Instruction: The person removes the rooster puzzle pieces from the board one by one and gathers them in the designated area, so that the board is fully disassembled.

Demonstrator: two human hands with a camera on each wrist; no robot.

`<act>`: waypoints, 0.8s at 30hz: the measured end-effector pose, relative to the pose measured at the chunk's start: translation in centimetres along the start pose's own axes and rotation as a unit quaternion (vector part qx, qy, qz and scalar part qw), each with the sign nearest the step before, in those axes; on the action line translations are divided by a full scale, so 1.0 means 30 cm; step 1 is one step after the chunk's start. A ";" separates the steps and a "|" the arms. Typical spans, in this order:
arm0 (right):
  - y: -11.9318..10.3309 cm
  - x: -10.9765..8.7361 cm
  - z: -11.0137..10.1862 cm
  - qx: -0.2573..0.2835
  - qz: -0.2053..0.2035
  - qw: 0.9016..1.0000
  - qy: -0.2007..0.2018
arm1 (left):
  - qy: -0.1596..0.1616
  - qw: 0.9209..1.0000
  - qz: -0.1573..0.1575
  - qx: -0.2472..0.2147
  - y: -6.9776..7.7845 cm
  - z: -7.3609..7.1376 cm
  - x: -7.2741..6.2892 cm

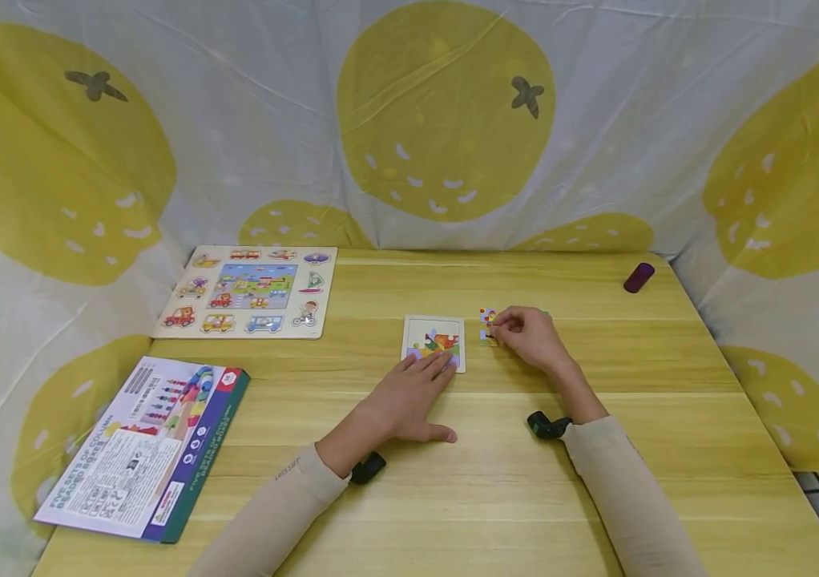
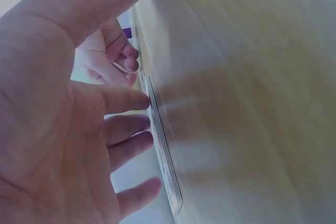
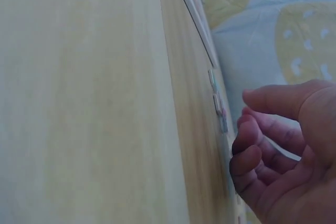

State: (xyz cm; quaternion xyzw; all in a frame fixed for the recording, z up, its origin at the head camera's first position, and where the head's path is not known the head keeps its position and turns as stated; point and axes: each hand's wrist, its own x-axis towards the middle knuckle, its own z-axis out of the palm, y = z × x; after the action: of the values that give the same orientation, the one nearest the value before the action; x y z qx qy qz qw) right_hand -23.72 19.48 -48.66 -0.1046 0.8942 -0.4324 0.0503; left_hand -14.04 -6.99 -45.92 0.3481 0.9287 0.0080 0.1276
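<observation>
A small framed puzzle board (image 1: 434,324) with a colourful picture lies at the middle of the table. My left hand (image 1: 409,398) rests its fingertips on the board's near part, fingers straight and thumb spread out. To the right of the board are several small puzzle pieces (image 1: 487,337), partly covered by my right hand (image 1: 528,335). In the right wrist view the pieces (image 3: 218,104) lie flat on the table beside the right hand's fingers, which are loosely bent. Thumb and index tips stand a little apart there, and I see nothing between them.
A larger vehicle puzzle board (image 1: 323,308) lies at the back left. Nearer on the left is a boxed bead set (image 1: 143,449). A dark purple cylinder (image 1: 639,277) lies at the back right. Patterned cloth (image 1: 445,112) hangs around the table's back and sides.
</observation>
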 end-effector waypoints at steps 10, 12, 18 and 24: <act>-0.049 0.024 0.055 0.007 -0.032 0.999 -0.015 | 0.011 0.999 0.022 -0.025 0.005 0.019 0.028; -0.060 0.032 0.072 0.009 -0.038 0.999 -0.021 | 0.006 0.999 0.020 -0.024 0.006 0.024 0.036; -0.099 0.051 0.114 0.026 -0.059 0.996 -0.053 | -0.001 1.000 0.014 -0.025 0.011 0.025 0.045; -0.124 0.073 0.149 0.028 -0.071 0.993 -0.088 | -0.003 1.000 0.012 -0.029 0.013 0.017 0.040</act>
State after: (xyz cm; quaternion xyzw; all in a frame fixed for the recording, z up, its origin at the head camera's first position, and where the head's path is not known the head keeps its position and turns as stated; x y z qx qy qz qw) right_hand -24.50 13.30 -48.52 -0.2036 0.8642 -0.4489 0.1006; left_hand -14.54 -5.95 -46.67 0.3557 0.9233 0.0353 0.1402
